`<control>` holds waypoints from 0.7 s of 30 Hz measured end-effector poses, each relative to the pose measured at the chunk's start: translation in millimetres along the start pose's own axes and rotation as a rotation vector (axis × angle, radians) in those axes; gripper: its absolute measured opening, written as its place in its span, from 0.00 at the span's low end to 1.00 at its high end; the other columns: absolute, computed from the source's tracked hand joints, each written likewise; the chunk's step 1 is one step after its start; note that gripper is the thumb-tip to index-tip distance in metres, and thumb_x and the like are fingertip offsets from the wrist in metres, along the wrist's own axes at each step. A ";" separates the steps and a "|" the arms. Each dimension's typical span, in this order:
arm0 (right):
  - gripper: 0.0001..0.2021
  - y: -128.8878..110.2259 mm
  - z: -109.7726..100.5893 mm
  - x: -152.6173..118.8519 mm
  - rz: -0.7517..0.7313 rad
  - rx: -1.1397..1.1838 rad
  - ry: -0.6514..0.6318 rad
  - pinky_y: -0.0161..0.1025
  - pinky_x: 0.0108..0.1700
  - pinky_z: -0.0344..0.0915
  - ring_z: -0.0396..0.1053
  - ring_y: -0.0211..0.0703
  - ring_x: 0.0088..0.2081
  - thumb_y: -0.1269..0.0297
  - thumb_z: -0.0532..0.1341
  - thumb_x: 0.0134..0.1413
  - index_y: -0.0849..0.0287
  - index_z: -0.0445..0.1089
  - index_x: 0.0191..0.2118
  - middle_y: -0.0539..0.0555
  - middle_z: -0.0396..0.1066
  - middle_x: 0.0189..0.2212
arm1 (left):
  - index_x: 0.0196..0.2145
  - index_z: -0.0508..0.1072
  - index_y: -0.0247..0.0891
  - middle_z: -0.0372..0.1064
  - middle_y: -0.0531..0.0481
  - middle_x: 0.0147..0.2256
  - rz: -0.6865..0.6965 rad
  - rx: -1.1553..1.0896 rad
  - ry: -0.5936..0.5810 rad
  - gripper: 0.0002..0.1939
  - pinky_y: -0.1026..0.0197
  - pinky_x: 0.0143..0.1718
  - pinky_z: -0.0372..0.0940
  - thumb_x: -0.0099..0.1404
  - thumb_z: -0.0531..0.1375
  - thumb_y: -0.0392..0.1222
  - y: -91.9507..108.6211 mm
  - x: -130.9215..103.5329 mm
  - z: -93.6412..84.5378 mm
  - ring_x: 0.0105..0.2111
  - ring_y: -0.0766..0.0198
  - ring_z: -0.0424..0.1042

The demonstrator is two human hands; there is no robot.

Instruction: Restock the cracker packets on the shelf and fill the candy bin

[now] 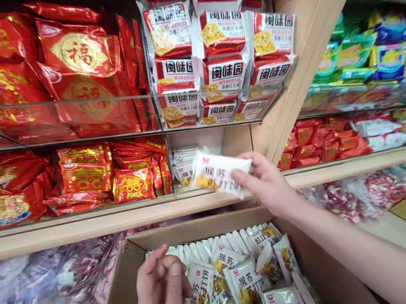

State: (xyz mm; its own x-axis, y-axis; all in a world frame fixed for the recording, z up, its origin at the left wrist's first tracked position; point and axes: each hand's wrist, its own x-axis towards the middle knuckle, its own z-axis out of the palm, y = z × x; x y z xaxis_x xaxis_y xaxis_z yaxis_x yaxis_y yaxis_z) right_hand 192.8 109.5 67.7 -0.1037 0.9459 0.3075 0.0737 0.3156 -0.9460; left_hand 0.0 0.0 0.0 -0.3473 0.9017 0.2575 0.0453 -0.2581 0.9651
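Right hand (267, 183) fingers hold a white snack pack (218, 172) by the shelf bin (220, 142); left hand (161, 292) fingers curl on packs in the box (124, 292).

A shop: wooden shelves (195, 208) stocked with packaged snacks (221, 65) behind clear dividers (108, 117).
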 end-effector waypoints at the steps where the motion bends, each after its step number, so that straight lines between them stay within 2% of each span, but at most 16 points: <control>1: 0.14 3.4 1.5 20.1 -0.003 -0.097 -0.019 0.34 0.28 0.64 0.67 0.36 0.28 0.58 0.59 0.46 0.55 0.56 0.38 0.47 0.67 0.30 | 0.45 0.60 0.47 0.60 0.59 0.24 -0.011 -0.021 -0.015 0.12 0.70 0.20 0.59 0.62 0.53 0.44 -0.3 -2.7 1.1 0.17 0.72 0.61; 4: 0.12 13.8 10.5 70.4 -0.011 -0.398 -0.098 0.34 0.30 0.63 0.65 0.36 0.30 0.62 0.59 0.45 0.57 0.58 0.36 0.48 0.66 0.30 | 0.44 0.61 0.48 0.61 0.58 0.25 -0.035 -0.056 -0.055 0.14 0.70 0.19 0.59 0.60 0.55 0.46 -1.8 -8.8 3.9 0.19 0.71 0.61; 7: 0.11 25.1 27.0 96.0 -0.012 -0.727 -0.217 0.35 0.37 0.62 0.64 0.36 0.33 0.65 0.62 0.43 0.57 0.63 0.35 0.48 0.64 0.32 | 0.45 0.60 0.49 0.60 0.58 0.25 -0.046 -0.051 -0.086 0.15 0.70 0.19 0.58 0.60 0.55 0.47 -4.5 -9.7 5.1 0.19 0.71 0.61; 11: 0.14 38.5 44.2 103.0 0.013 -0.865 -0.203 0.38 0.45 0.59 0.63 0.40 0.38 0.64 0.64 0.40 0.58 0.66 0.37 0.54 0.60 0.38 | 0.47 0.59 0.49 0.59 0.58 0.26 -0.038 -0.031 -0.131 0.15 0.70 0.19 0.57 0.61 0.54 0.45 -10.7 -7.0 3.0 0.18 0.72 0.60; 14: 0.22 42.9 48.9 102.5 0.005 -0.947 -0.194 0.41 0.47 0.58 0.61 0.47 0.46 0.61 0.67 0.35 0.61 0.64 0.40 0.60 0.54 0.47 | 0.47 0.59 0.49 0.59 0.58 0.26 -0.028 0.005 -0.169 0.15 0.69 0.20 0.57 0.62 0.53 0.44 -17.2 -6.9 0.6 0.20 0.71 0.60; 16: 0.31 42.4 52.1 102.3 -0.019 -0.988 -0.215 0.43 0.49 0.57 0.58 0.52 0.50 0.60 0.68 0.32 0.62 0.60 0.46 0.63 0.49 0.52 | 0.47 0.58 0.48 0.58 0.58 0.26 0.002 0.037 -0.203 0.15 0.68 0.21 0.58 0.62 0.52 0.42 -21.7 -8.0 -0.5 0.20 0.71 0.60; 18: 0.38 40.1 57.0 102.9 -0.041 -1.018 -0.257 0.45 0.51 0.55 0.52 0.55 0.54 0.58 0.67 0.34 0.59 0.52 0.54 0.63 0.44 0.56 | 0.47 0.58 0.49 0.58 0.58 0.25 0.018 0.056 -0.231 0.14 0.68 0.22 0.58 0.62 0.52 0.41 -26.0 -8.8 -1.3 0.20 0.70 0.59; 21: 0.41 36.1 65.6 104.9 -0.013 -1.059 -0.347 0.50 0.53 0.52 0.43 0.60 0.59 0.57 0.64 0.40 0.56 0.45 0.59 0.65 0.38 0.60 | 0.47 0.58 0.49 0.59 0.58 0.26 0.024 0.101 -0.275 0.14 0.68 0.22 0.58 0.63 0.51 0.42 -32.3 -7.7 -3.3 0.21 0.69 0.61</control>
State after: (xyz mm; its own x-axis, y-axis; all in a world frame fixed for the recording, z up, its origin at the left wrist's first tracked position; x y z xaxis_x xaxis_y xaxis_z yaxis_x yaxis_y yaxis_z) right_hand 119.5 215.2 59.1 -0.3699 0.9219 0.1150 0.8622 0.3868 -0.3272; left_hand -1.9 0.3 -33.3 -0.0793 0.9595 0.2704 0.1481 -0.2569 0.9550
